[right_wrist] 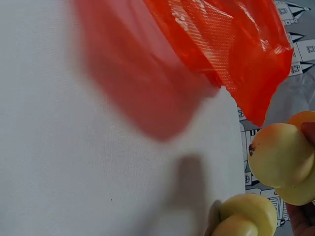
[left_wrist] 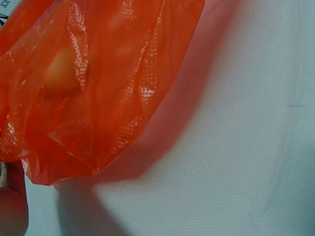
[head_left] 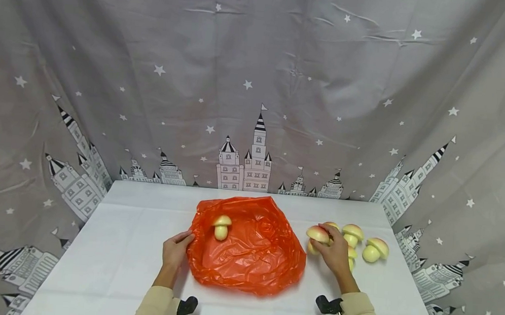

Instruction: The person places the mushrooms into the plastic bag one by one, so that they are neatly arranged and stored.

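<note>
An open red plastic bag lies spread on the table, its mouth facing up. Inside, near its left wall, is one mushroom with a yellow-red cap; in the left wrist view it shows faintly through the plastic. My left hand pinches the bag's left rim between thumb and fingers. To the right of the bag, my right hand grips a second mushroom by its cap. In the right wrist view this held mushroom appears at the right edge, the hand mostly out of frame.
Several more mushrooms, such as the one at the far right, stand or lie around my right hand, some partly hidden by it. The white table ends at a grey curtain printed with castles and stars.
</note>
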{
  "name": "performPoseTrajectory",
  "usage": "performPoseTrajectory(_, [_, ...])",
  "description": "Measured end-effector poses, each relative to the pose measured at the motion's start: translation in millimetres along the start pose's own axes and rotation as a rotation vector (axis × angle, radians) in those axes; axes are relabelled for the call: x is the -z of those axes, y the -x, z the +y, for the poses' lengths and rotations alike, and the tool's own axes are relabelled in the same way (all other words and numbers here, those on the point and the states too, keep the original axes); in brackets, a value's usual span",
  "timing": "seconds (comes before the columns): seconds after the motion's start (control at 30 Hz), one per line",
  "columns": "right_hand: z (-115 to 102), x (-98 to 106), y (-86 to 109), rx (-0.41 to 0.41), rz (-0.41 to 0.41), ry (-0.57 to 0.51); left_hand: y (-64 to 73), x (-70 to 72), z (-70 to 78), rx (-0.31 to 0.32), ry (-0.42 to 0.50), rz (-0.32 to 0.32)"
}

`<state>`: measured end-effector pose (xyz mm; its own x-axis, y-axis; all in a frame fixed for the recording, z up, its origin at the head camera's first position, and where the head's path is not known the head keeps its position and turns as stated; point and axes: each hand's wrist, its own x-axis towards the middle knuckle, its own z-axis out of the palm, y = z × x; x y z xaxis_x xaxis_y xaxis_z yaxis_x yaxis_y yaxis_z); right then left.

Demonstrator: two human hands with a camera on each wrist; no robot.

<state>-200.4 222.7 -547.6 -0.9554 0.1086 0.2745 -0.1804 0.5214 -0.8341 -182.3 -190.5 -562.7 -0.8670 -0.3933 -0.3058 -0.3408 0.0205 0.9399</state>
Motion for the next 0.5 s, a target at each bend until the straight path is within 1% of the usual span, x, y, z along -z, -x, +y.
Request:
performPoseTrajectory(0.1, [-2.0, -1.0, -0.5, -0.035, 0.006, -0.018, -0.9, -0.4, 0.0, 0.007, 0.006, -0.013])
performPoseTrajectory(0.17, [-3.9, -1.8, -0.8, -0.045, 0.026, -0.021, -2.0, -0.6, -0.3, 0.013, 0.007, -0.018])
performPoseTrajectory(0.33, [-13.3, -1.4, -2.9, -0.068, 0.107, 0.03, -1.4, -0.7, -0.5, 0.017, 0.009, -0.018])
performPoseTrajectory(0.4, [-18.0, -1.2, -4.9, -0.088, 0.127, 0.052, -0.7, -0.7, -0.6, 0.021, 0.009, -0.016])
performPoseTrajectory(0.5, [-24.9, -0.9, -8.8, -0.114, 0.133, 0.066, -1.1, -1.0, -0.7, 0.023, 0.008, -0.018])
